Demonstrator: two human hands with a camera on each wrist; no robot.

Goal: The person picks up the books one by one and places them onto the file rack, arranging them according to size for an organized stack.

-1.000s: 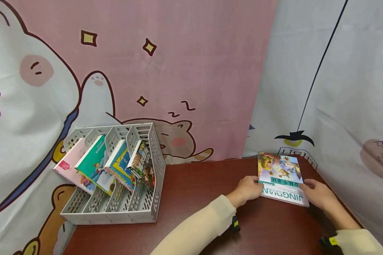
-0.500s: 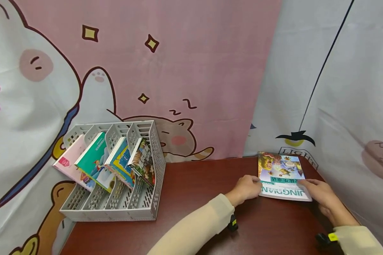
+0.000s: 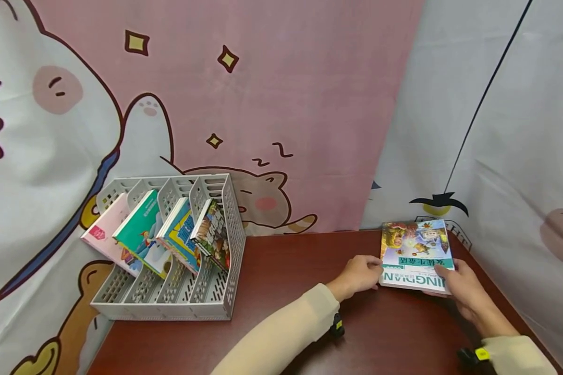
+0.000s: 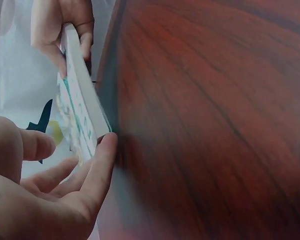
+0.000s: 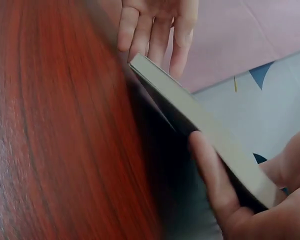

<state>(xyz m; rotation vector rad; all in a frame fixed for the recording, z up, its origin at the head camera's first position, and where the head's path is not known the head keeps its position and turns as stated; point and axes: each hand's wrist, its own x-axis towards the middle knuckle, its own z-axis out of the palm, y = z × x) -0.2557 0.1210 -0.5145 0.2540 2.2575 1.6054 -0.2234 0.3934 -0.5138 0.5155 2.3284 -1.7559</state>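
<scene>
A paperback book (image 3: 415, 255) with a colourful cartoon cover tilts up off the table at the right, its near edge raised. My right hand (image 3: 466, 289) grips its right side, thumb on the cover and fingers underneath, as the right wrist view also shows. At the book's near left corner is my left hand (image 3: 358, 273). In the left wrist view its fingertips (image 4: 108, 142) touch that corner from below, while the thumb (image 4: 39, 145) stands apart from the cover.
A grey divided file rack (image 3: 161, 312) stands at the left, with a pink book (image 3: 110, 229), a green book (image 3: 143, 229), blue-yellow books (image 3: 180, 234) and a dark-covered book (image 3: 213, 234) leaning in its slots. Printed cloth walls (image 3: 309, 104) border the brown table (image 3: 291, 291).
The right hand has slid its fingers under the book and lifted its near right side. The left hand's grip has loosened, its thumb leaving the cover. The head view has shifted slightly.
</scene>
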